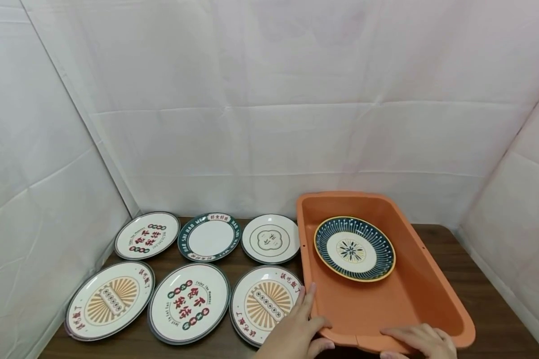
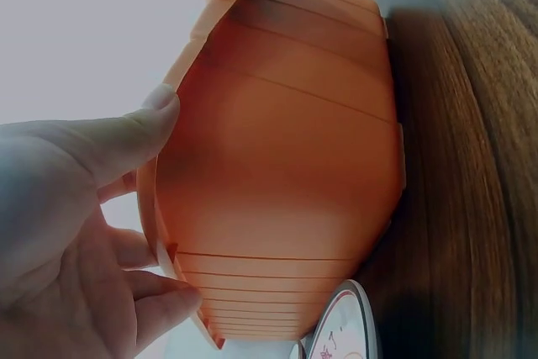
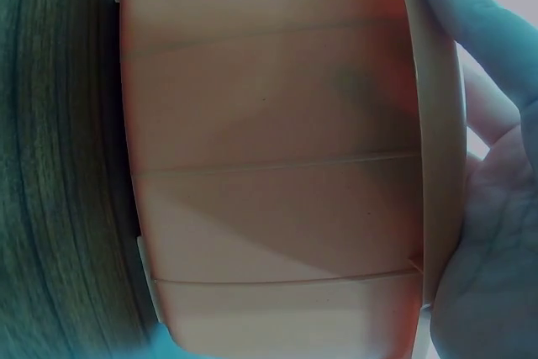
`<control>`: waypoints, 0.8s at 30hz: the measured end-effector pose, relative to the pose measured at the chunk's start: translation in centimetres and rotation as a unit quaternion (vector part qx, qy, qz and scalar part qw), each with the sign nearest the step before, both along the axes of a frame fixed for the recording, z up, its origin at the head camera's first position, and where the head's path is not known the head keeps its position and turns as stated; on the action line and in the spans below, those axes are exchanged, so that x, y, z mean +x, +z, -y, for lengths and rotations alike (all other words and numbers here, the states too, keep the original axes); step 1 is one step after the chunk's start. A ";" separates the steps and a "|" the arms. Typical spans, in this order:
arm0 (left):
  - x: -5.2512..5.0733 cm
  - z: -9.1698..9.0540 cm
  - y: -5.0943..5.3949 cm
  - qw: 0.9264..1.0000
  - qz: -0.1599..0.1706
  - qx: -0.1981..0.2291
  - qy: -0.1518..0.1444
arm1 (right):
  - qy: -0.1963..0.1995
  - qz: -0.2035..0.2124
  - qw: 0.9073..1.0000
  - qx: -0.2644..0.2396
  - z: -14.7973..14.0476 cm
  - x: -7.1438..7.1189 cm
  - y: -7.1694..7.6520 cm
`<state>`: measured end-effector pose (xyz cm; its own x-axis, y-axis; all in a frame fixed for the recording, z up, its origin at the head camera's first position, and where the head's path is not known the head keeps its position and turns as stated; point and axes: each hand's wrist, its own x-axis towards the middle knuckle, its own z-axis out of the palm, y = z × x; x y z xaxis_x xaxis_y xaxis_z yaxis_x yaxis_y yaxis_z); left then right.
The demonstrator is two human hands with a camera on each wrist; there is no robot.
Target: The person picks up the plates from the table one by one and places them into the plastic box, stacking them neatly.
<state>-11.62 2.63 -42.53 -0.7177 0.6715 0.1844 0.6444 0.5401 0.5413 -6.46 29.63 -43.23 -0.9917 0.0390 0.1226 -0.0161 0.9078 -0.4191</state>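
An orange plastic tub (image 1: 413,299) stands at the right of the table in the head view. Inside it, toward the back, lies a round plate (image 1: 352,249) with a dark blue patterned border and yellow edge. My left hand (image 1: 298,326) grips the tub's rim at the near left corner. The left wrist view shows the thumb (image 2: 160,111) against the rim's outer side and fingers reaching over it. My right hand (image 1: 419,339) holds the near rim farther right, its thumb below the lip and fingers over the top. Part of this hand lies outside the head view.
Left of the tub, several round plates lie in two rows, among them a green-rimmed plate (image 1: 208,237) and a sunburst plate (image 1: 267,301) close to my left hand. Dark wooden table (image 1: 498,319) shows at the right. White cloth walls (image 1: 269,139) enclose the back and sides.
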 end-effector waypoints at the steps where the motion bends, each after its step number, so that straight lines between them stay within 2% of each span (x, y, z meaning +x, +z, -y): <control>1: 0.0 0.0 0.0 1.000 0.002 0.000 0.000 | 0.001 -0.015 1.000 -0.002 0.0 0.0 0.0; 4: -0.2 0.0 0.2 1.000 0.011 -0.004 0.001 | 0.011 -0.055 0.998 -0.009 0.1 0.0 0.0; 7: -0.3 -0.1 0.2 1.000 0.012 -0.008 0.007 | 0.016 -0.070 0.997 -0.009 0.1 -0.2 0.0; 15: -0.7 0.0 0.1 1.000 0.024 -0.012 0.014 | 0.022 -0.057 0.998 0.000 0.0 -0.7 -0.3; 18: -0.7 0.4 0.2 0.999 0.036 -0.010 0.013 | 0.027 -0.034 0.999 -0.005 -0.1 -1.0 -0.2; 21: -0.8 1.4 0.7 0.998 0.064 0.007 0.029 | 0.045 -0.017 0.998 -0.044 0.3 -1.0 0.8; 23: -0.9 2.7 1.3 0.995 0.083 0.034 0.051 | 0.054 -0.047 0.994 -0.083 1.2 -0.7 2.1; 24: -1.0 3.4 1.5 0.993 0.088 0.050 0.069 | 0.056 -0.074 0.991 -0.099 1.9 -0.4 2.9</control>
